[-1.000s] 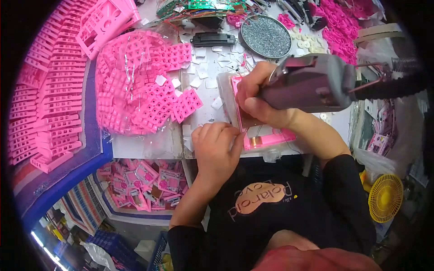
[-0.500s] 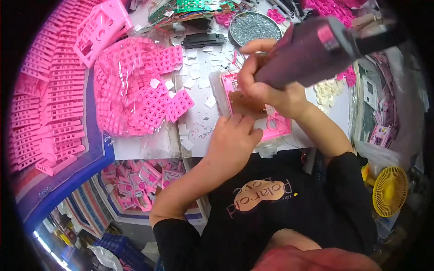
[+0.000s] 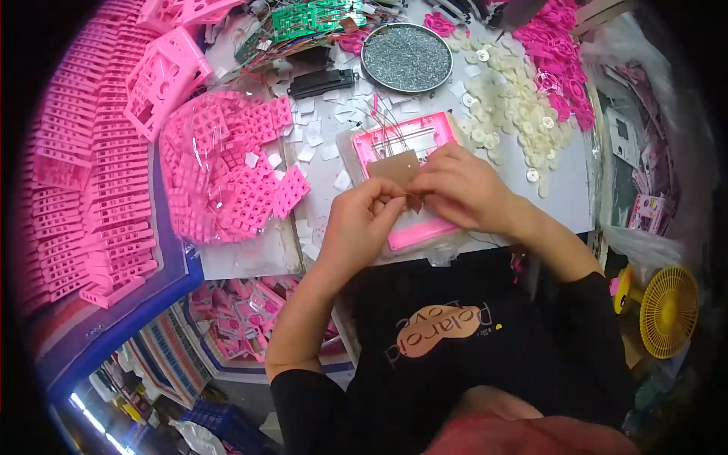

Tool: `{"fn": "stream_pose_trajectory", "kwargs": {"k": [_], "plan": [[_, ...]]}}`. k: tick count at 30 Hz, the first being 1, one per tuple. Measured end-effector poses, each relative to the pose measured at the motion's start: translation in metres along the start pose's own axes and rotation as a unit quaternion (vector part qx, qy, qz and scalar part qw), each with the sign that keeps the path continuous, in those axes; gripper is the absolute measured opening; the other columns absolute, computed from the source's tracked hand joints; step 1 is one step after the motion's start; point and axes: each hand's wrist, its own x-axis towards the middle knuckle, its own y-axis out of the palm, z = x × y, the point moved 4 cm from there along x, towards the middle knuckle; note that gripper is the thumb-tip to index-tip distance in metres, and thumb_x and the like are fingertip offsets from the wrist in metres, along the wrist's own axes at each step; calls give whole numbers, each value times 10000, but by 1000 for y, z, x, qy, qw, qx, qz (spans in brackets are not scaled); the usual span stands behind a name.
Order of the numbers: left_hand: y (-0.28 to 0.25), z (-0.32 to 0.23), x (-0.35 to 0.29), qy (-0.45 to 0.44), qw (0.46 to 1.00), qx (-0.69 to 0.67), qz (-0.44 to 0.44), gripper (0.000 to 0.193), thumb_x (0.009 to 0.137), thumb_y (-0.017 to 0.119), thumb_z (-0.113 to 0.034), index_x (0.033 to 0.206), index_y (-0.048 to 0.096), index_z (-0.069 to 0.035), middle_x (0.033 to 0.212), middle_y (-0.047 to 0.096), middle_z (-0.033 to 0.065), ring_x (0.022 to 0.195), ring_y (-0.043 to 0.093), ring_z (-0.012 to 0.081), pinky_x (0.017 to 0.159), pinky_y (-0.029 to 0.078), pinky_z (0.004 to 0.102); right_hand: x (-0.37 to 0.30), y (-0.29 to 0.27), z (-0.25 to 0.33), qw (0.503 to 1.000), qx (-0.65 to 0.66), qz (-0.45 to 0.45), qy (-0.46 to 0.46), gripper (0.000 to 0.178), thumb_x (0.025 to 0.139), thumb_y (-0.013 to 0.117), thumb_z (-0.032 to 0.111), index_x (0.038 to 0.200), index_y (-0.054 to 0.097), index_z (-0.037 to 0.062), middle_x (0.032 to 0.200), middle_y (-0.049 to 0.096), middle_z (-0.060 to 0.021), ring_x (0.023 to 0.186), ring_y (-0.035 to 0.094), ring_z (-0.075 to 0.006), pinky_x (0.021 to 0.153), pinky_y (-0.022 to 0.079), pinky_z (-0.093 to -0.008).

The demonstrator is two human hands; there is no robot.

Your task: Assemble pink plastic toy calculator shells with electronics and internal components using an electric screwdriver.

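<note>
Pink case (image 3: 418, 233) sits nr rnd dish (image 3: 406, 91) w/ grey bits (image 3: 407, 58).

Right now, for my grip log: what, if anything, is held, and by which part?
Left hand and right hand meet at the near edge of the brown board; what they grip, if anything, is hidden.

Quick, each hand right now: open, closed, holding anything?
Left hand: closed, fingertips pinched near the brown board; anything held is too small to tell.
Right hand: closed, fingers curled in; what it holds cannot be told.
</note>
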Motion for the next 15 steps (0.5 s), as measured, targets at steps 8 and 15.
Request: {"fn": "stream_pose_trajectory", "kwargs": {"k": [8,15], "plan": [[3,-15,-1,242,938,199,-151,166,894,689,-60,1031,673,32,756,667,78,526,530,111,530,434,265,25,-3,4,922,216,150,283,238,859,703,28,1091,654,24,791,683,-57,669,636,-106,633,502,-254],[26,6,-46,43,986,132,-95,177,918,716,-95,1029,693,41,753,704,62,632,618,65,596,486,217,-6,32,-6,829,407,89,373,178,896,707,75,1044,683,-21,791,717,-58,704,663,-68,624,516,-229]]}}
